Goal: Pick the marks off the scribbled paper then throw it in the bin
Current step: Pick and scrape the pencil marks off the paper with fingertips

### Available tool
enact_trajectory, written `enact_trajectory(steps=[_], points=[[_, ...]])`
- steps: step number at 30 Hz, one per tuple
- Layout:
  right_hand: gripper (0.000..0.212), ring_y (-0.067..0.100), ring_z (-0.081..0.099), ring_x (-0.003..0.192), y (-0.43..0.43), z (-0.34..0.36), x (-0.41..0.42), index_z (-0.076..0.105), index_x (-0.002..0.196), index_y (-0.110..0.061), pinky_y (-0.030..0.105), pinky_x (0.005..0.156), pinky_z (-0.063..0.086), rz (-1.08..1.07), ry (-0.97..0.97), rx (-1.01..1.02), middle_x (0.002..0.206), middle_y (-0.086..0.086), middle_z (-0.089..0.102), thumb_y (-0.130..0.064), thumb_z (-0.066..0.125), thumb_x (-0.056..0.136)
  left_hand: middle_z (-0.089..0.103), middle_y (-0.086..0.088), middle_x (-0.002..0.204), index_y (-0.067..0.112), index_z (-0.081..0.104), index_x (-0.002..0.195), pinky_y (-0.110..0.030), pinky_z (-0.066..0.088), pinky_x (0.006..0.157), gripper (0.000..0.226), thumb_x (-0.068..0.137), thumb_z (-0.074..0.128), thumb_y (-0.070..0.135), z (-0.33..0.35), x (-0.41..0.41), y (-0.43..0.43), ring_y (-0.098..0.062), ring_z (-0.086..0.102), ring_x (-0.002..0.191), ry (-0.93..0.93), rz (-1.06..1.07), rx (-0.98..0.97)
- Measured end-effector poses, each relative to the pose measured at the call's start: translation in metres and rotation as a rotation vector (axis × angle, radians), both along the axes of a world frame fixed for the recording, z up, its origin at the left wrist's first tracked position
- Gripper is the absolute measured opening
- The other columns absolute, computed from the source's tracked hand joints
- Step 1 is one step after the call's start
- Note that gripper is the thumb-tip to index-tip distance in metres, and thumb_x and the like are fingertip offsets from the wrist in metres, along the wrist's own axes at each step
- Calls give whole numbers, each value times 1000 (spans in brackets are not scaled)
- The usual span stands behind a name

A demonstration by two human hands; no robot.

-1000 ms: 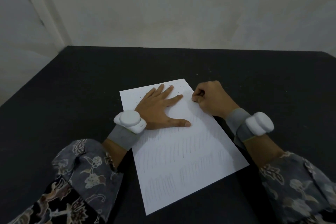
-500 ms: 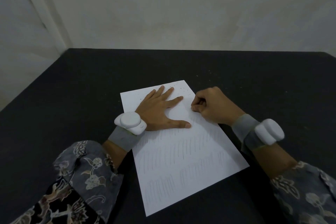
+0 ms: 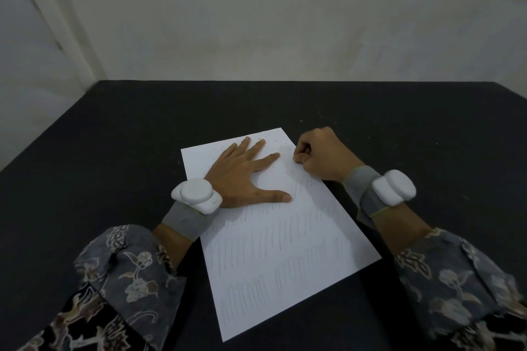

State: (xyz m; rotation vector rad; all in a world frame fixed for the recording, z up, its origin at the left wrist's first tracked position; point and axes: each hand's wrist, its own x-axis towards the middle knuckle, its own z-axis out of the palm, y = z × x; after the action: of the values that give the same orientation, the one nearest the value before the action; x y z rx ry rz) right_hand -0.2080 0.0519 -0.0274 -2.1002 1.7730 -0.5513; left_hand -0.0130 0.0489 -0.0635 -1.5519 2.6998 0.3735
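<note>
A white sheet of paper (image 3: 273, 242) lies on the black table (image 3: 114, 151), with faint pencil strokes over its near two thirds and a mostly bare far part. My left hand (image 3: 242, 174) presses flat on the far part, fingers spread. At the far right edge of the paper, my right hand (image 3: 322, 154) is curled into a fist with its fingertips pinched down on the sheet. They grip something small, apparently an eraser, which the fingers hide.
Tiny crumbs (image 3: 273, 141) dot the far end of the paper and the table beyond it. A pale wall (image 3: 285, 23) stands behind the table's far edge. White sensor units sit on grey bands at both wrists. No bin is in view.
My right hand slid a little towards me along the paper's right edge, then back to the far corner. My left hand stayed flat in place.
</note>
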Motion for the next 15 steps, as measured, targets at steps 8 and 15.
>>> enact_trajectory(steps=[8,15], points=[[6,12,62,80,8,3,2,70,89,-7,24,74,55,48,29,78,89,1,65,-6,65,86,-10,8,161,46,5,150,-37,-9,117,107,57,25,97,0,1,-1,-17,-13,148,-1,-1,2],[7,16,63,82,7,2,4,70,89,-6,33,80,57,60,66,74,93,4,65,-5,64,86,-9,10,161,48,7,149,-38,-8,117,108,53,21,95,-3,1,-2,-16,-12,148,19,12,-22]])
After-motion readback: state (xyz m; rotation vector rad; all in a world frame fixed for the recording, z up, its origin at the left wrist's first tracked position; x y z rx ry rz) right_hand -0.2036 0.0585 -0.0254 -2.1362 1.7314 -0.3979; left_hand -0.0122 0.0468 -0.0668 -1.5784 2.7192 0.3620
